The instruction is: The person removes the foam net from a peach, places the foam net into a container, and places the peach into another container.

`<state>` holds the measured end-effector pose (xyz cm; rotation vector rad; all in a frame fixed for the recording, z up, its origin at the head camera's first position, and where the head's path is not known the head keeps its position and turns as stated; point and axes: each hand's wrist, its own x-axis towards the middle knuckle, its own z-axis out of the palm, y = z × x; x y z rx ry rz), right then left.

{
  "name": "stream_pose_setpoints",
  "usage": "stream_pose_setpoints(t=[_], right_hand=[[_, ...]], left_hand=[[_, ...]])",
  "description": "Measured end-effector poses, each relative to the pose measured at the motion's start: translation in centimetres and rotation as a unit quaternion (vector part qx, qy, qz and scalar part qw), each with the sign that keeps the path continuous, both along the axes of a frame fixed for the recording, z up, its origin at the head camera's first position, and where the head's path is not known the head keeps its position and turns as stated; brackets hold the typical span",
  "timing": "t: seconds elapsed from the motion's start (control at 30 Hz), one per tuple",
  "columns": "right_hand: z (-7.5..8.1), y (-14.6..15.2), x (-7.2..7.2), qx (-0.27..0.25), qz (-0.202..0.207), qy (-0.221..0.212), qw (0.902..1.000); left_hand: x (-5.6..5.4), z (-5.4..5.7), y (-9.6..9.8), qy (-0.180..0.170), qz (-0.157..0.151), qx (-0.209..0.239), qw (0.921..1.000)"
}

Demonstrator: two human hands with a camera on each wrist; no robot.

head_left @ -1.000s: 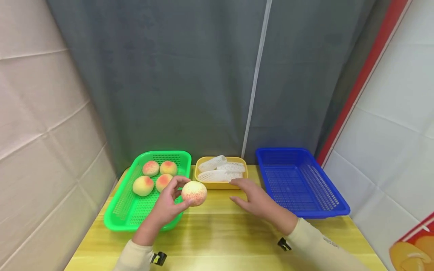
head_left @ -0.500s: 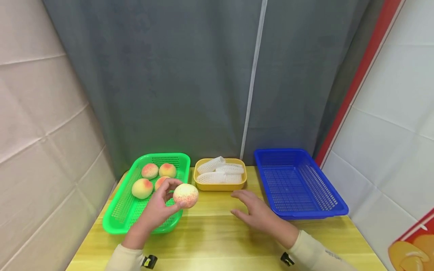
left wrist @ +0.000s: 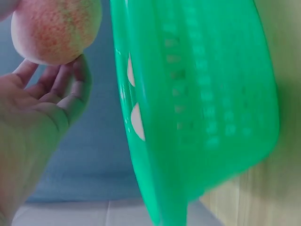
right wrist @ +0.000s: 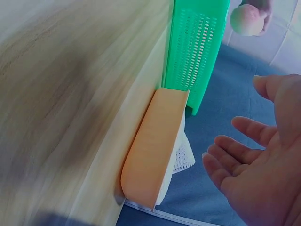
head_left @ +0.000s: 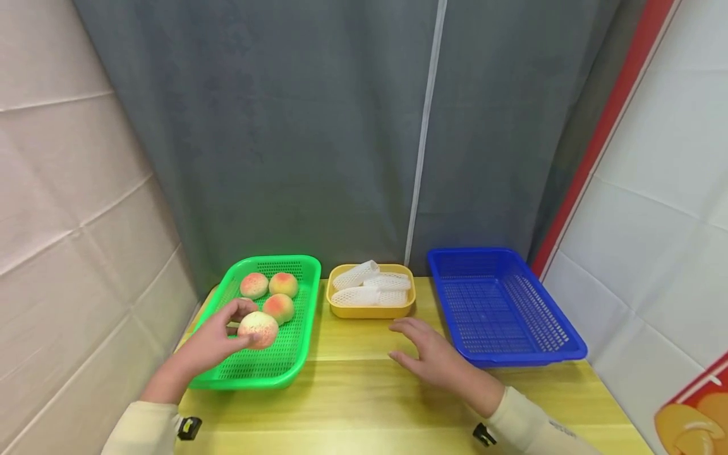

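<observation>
A pale peach with red speckles [head_left: 258, 330] is held between the thumb and fingers of my left hand [head_left: 213, 341], above the green basket [head_left: 309, 335]. The left wrist view shows this peach [left wrist: 56, 30] up beside the basket's rim, apart from it. Several other peaches lie in the basket, among them a red-topped peach [head_left: 279, 308]; one is mostly hidden behind my left hand. My right hand [head_left: 429, 357] hovers over the table in front of the yellow tray [head_left: 372, 312], its fingers loosely bent with nothing in them.
White foam net sleeves [head_left: 355, 296] lie in the yellow tray at the back middle. A blue basket [head_left: 495, 316] with nothing in it stands on the right of the wooden table [head_left: 352, 404]. A grey curtain [head_left: 284, 126] hangs behind, with white walls at both sides.
My left hand has moved left with the peach, from in front of the yellow tray to above the green basket. The right hand has barely moved, drawing slightly back from the tray.
</observation>
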<state>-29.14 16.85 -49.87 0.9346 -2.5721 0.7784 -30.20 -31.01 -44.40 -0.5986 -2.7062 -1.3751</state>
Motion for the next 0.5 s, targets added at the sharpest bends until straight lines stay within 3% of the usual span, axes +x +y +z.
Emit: stream_pose_setpoints(t=[0.27,0.5], right_hand=[[0.2,0.1,0.4,0.004,-0.001,-0.015,0.9999],[0.1,0.4,0.8,0.009,-0.01,-0.036,0.9993]], left_hand=[[-2.3,0.3,-2.5,-0.039,-0.03,-0.077,0.9958],[-3.6,0.1,-3.7,-0.081,-0.041,-0.131,0.9873]])
